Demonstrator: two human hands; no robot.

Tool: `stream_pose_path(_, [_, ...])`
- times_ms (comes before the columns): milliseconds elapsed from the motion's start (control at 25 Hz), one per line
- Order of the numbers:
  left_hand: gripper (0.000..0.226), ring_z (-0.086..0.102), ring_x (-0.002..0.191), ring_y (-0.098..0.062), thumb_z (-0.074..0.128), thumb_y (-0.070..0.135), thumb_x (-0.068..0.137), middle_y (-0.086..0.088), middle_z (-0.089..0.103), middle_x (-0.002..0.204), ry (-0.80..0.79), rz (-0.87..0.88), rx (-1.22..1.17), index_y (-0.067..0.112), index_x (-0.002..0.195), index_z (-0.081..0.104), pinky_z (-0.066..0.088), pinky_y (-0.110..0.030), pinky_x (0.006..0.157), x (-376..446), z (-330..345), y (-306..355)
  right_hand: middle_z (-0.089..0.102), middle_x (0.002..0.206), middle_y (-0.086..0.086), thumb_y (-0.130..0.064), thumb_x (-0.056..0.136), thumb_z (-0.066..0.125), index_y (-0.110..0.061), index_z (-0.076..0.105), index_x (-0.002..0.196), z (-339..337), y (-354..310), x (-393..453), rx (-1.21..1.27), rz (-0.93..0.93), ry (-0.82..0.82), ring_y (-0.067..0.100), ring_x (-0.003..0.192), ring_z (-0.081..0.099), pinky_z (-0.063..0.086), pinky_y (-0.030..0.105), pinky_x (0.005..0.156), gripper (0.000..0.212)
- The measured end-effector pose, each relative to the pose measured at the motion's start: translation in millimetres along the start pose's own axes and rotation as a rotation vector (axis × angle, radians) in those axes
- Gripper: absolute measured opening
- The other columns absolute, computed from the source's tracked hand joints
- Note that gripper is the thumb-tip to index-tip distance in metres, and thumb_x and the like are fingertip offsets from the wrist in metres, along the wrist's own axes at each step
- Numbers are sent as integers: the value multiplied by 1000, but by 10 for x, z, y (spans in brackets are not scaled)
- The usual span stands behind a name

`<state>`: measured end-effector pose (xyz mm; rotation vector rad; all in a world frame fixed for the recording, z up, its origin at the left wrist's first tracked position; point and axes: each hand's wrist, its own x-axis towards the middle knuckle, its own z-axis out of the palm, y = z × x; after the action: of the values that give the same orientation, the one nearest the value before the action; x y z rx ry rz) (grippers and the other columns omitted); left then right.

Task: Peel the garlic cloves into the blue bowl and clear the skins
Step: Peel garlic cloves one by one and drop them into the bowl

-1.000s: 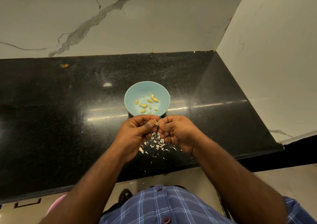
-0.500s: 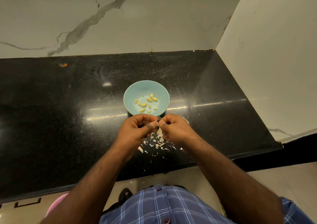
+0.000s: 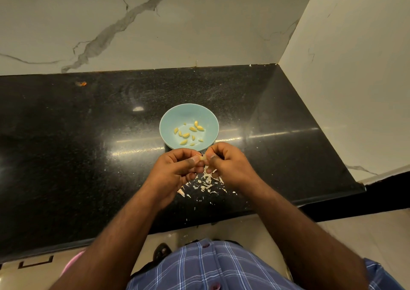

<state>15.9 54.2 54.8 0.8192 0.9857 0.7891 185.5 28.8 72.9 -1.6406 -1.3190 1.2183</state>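
Just short of the blue bowl [image 3: 168, 121], left hand [image 3: 175, 170] and right hand [image 3: 228, 165] both pinch 1 garlic clove [image 3: 203, 157]; I'd strip skin downward onto the skins [image 3: 206, 184], clove over the rim.

Garlic clove [image 3: 202, 157] mostly hidden between the thumbs of left hand [image 3: 175, 170] and right hand [image 3: 228, 167], peel state indeterminate; blue bowl [image 3: 175, 116] near rim covered by knuckles; skins [image 3: 205, 184] beneath the hands partly occluded.
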Motion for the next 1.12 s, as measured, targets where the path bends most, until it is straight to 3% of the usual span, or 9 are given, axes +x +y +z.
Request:
stream_pose_path(120, [8, 70, 72, -15, 65, 5, 94, -10, 74, 82, 28, -25, -48, 6, 95, 72, 54, -19, 61, -1, -3, 18, 73, 88, -4, -7, 96, 65, -21, 71, 98, -71, 45, 12, 55, -106, 37, 8, 83, 70, 56, 23, 73, 15])
stream_pose_path(240, [7, 70, 71, -14, 65, 5, 93, -11, 74, 81, 38, -30, -52, 5, 95, 72, 54, -19, 60, -7, 7, 19, 76, 93, 0, -5, 88, 75, -18, 74, 102, -81, 56, 4, 34, -189, 14, 12, 89, 73, 60, 29, 82, 19])
stream_pose_path(360, [10, 70, 72, -14, 64, 4, 94, -11, 75, 83, 67, -31, -36, 4, 101, 71, 55, -19, 62, -1, 9, 15, 76, 85, -2, -5, 91, 71, -16, 76, 97, -60, 81, 26, 15, -150, 72, 10, 79, 72, 59, 29, 77, 14])
stream_pose_path(480, [14, 70, 74, -14, 62, 3, 96, -10, 74, 85, 82, -36, -33, 5, 104, 73, 55, -19, 63, -3, -7, 13, 75, 94, -8, -16, 95, 69, -19, 78, 104, -92, 119, 42, -130, -99, 79, 7, 88, 70, 58, 32, 83, 14])
stream_pose_path(640, [17, 67, 72, -13, 61, 3, 96, -10, 73, 83, 64, -55, -36, 4, 106, 75, 54, -19, 62, -22, -4, 18, 73, 105, -10, -14, 87, 77, -20, 80, 104, -90, 128, 35, -267, -274, 148, 4, 98, 66, 54, 23, 82, 18])
stream_pose_path(760, [17, 66, 68, -14, 61, 1, 95, -13, 73, 83, 43, -73, -26, 5, 103, 75, 52, -21, 61, -33, 16, 36, 71, 110, -8, -9, 87, 77, -21, 76, 115, -85, 100, 47, -264, -318, 55, 5, 98, 65, 52, 17, 82, 30])
stream_pose_path(920, [14, 65, 66, -14, 60, 6, 98, -14, 75, 86, 30, -69, -6, 3, 103, 73, 52, -20, 60, -41, 19, 46, 72, 101, -6, -13, 87, 78, -17, 79, 102, -63, 103, 73, -336, -332, 74, 7, 94, 65, 54, 22, 81, 16])
stream_pose_path(1040, [26, 65, 71, -14, 68, 19, 92, -18, 73, 93, 7, -11, 54, 0, 110, 72, 50, -20, 61, -50, -17, 57, 73, 91, -7, -18, 86, 79, -16, 78, 93, -78, 89, 77, -340, -308, 121, 7, 86, 66, 55, 26, 75, 7])
stream_pose_path(1120, [22, 62, 66, -12, 70, 13, 91, -16, 72, 85, 26, 39, 134, -4, 105, 72, 45, -18, 56, -50, -12, 68, 73, 88, -8, -18, 85, 80, -17, 79, 89, -83, 84, 72, -317, -319, 113, 7, 84, 66, 55, 25, 74, 5])
